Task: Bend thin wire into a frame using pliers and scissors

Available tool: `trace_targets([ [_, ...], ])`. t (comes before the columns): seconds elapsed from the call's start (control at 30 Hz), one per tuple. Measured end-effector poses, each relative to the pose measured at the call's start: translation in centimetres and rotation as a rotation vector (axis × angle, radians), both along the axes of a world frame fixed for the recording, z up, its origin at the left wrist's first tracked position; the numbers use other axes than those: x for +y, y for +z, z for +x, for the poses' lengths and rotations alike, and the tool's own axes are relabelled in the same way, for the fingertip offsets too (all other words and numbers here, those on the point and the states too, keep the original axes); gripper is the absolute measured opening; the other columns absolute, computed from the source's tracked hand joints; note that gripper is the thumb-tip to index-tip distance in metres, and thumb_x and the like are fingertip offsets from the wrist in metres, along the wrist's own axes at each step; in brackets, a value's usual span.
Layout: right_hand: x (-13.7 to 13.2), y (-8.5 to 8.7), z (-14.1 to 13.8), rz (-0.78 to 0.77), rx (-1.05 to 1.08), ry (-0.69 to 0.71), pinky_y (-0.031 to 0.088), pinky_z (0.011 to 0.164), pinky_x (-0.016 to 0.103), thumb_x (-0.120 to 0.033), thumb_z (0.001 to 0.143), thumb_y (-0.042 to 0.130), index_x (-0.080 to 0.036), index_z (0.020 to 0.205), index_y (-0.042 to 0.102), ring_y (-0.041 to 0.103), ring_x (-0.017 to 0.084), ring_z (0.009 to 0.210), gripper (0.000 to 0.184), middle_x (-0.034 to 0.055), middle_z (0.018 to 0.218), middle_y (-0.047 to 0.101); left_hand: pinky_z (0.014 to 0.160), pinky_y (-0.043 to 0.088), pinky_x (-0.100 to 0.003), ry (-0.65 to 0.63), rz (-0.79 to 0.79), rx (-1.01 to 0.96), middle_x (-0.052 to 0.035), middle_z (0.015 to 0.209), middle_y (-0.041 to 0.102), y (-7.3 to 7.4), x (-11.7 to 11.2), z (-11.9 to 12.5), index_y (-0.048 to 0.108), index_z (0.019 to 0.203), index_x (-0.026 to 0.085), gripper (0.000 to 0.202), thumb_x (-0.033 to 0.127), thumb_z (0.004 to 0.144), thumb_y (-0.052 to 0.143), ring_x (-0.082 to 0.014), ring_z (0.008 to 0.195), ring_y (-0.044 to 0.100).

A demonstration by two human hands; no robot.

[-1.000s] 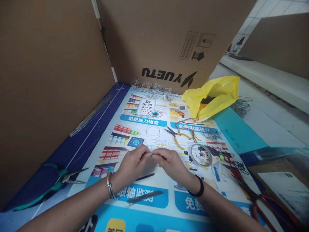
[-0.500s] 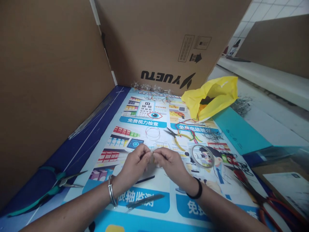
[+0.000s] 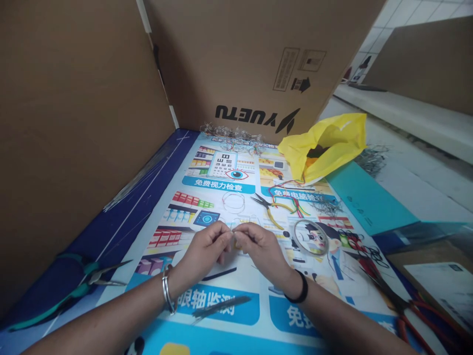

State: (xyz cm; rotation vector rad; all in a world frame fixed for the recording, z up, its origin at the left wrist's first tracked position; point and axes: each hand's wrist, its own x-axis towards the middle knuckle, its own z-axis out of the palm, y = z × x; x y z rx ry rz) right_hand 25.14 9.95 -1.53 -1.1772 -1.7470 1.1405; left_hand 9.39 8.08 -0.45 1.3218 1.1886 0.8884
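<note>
My left hand (image 3: 212, 245) and my right hand (image 3: 257, 245) meet fingertip to fingertip above the printed sheet. Both are closed in a pinch on a thin wire (image 3: 232, 229), most of it hidden by the fingers. Faint wire loops show just beyond the fingertips; I cannot tell whether they belong to the held piece. Farther off lies a round coil of fine wire (image 3: 233, 202), with small yellow-handled pliers (image 3: 271, 211) to its right. Nearer me, below my hands, a bundle of short grey wires (image 3: 221, 306) rests on the sheet.
Green-handled long-nose pliers (image 3: 88, 278) lie at the left, and red-handled scissors (image 3: 402, 301) at the right. A metal ring (image 3: 311, 237), coloured cords (image 3: 295, 204) and a yellow bag (image 3: 325, 145) lie beyond my right hand. Cardboard walls (image 3: 236, 59) stand behind and left.
My fingertips have shifted slightly around the wire, with the left hand's lower fingers more visible now. Both hands stay together in nearly the same place; the view has tilted a little.
</note>
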Motion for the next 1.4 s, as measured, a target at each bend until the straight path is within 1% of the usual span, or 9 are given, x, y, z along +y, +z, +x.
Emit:
trace_targets([
  [0.13,-0.1,-0.1,0.1,0.048,0.008,0.033,0.042,0.059,0.021,-0.028,0.084,0.049,-0.019,0.074,0.061,0.054,0.011,0.063,0.018,-0.0009,0.067,0.059,0.047,0.034,-0.02,-0.014,0.048,0.077,0.0061,0.056,0.044,-0.2,0.1,-0.1,0.047,0.069,0.018,0.019,0.026,0.085,0.043,-0.0069,0.045,0.042],
  [0.3,-0.3,-0.6,0.0,0.103,-0.016,-0.028,0.043,0.057,0.021,-0.026,0.083,0.05,-0.02,0.09,0.06,0.056,0.011,0.063,0.014,-0.0007,0.072,0.062,0.047,0.035,-0.02,-0.014,0.035,0.122,0.0054,0.058,0.047,-0.3,0.0,-0.1,0.048,0.072,0.018,0.018,0.027,0.086,0.041,-0.0073,0.045,0.043],
  [0.6,-0.5,-0.7,0.3,0.373,-0.216,0.068,0.041,0.063,0.023,-0.023,0.088,0.041,-0.02,0.082,0.06,0.054,0.012,0.066,0.02,0.0009,0.071,0.061,0.046,0.033,-0.02,-0.025,0.09,0.212,0.005,0.056,0.046,0.0,-0.3,-0.1,0.047,0.067,0.018,0.021,0.027,0.085,0.041,-0.0078,0.044,0.041],
  [0.8,0.5,-0.1,0.6,0.306,-0.252,0.065,0.039,0.061,0.021,-0.019,0.084,0.044,-0.021,0.08,0.059,0.055,0.011,0.064,0.015,-0.0016,0.07,0.061,0.05,0.038,-0.021,-0.084,0.059,0.172,0.0038,0.064,0.053,0.6,0.4,-0.7,0.049,0.072,0.018,0.024,0.033,0.087,0.038,-0.0084,0.047,0.048],
  [1.0,4.1,2.2,3.1,0.325,-0.495,-0.246,0.036,0.057,0.022,-0.026,0.082,0.046,-0.022,0.08,0.06,0.054,0.012,0.06,0.014,-0.0024,0.067,0.062,0.054,0.038,-0.022,-0.017,0.195,0.444,0.0035,0.058,0.055,1.8,3.7,-3.2,0.054,0.077,0.019,0.017,0.03,0.083,0.042,-0.0132,0.056,0.055],
  [1.1,6.2,2.8,3.9,0.316,-0.55,-0.295,0.031,0.055,0.023,-0.025,0.08,0.047,-0.022,0.077,0.06,0.054,0.013,0.061,0.014,-0.0015,0.066,0.062,0.053,0.037,-0.022,0.001,0.252,0.704,0.002,0.061,0.06,2.5,6.3,-4.1,0.055,0.078,0.02,0.019,0.029,0.082,0.039,-0.0141,0.057,0.056],
  [1.17,7.5,2.9,3.9,0.307,-0.565,-0.299,0.029,0.053,0.023,-0.023,0.077,0.048,-0.022,0.072,0.06,0.053,0.013,0.06,0.013,-0.0012,0.065,0.062,0.056,0.038,-0.023,-0.036,0.302,0.965,-0.0007,0.072,0.065,2.9,8.2,-4.0,0.057,0.08,0.02,0.022,0.028,0.083,0.037,-0.0154,0.066,0.059],
  [1.3,9.6,2.4,3.3,0.292,-0.57,-0.296,0.028,0.052,0.023,-0.022,0.076,0.049,-0.021,0.07,0.06,0.052,0.013,0.058,0.013,-0.0017,0.062,0.062,0.059,0.039,-0.024,-0.064,0.293,1.105,-0.005,0.078,0.067,3.2,11.3,-2.6,0.062,0.075,0.019,0.02,0.027,0.079,0.044,-0.0186,0.073,0.06],
  [1.4,10.3,1.4,3.0,0.28,-0.564,-0.301,0.029,0.052,0.023,-0.023,0.076,0.049,-0.022,0.07,0.06,0.053,0.012,0.058,0.013,-0.0021,0.061,0.061,0.063,0.041,-0.027,-0.093,0.281,1.191,-0.0082,0.079,0.068,2.6,12.4,-1.5,0.063,0.075,0.017,0.018,0.023,0.076,0.047,-0.021,0.076,0.062],
])
